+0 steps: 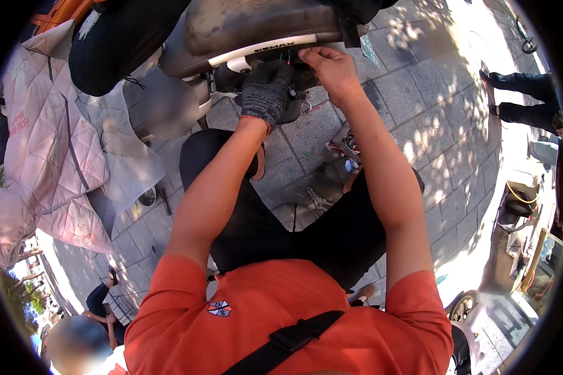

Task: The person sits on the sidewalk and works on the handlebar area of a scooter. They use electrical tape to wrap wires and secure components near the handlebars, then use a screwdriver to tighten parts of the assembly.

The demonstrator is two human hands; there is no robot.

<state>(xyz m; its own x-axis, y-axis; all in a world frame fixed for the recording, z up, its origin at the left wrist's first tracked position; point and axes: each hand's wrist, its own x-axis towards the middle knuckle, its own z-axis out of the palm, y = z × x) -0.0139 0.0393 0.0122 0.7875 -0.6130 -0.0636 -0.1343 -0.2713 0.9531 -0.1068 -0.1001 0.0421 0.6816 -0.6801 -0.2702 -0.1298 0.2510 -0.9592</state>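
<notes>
Above me is the dark body of a scooter (256, 28) with a pale trim strip (231, 57) along its lower edge. My left hand (263, 94), in a grey knit glove, reaches up beneath the strip, its fingers curled and pressed together near thin coloured wires (288, 60); whatever they hold is hidden. My right hand (334, 75), bare, is just right of it, thumb and index finger pinched at the underside of the trim, on something too small to make out. A small metal ring (306, 107) hangs below my left hand's fingers.
A pink quilted cover (62, 150) drapes at left; a dark-clad leg (122, 34) is at upper left. Small items (347, 147) lie on the paving (419, 100) between my knees. People stand at right (522, 84) and sit at lower left (100, 297); equipment (519, 206) lines the right rim.
</notes>
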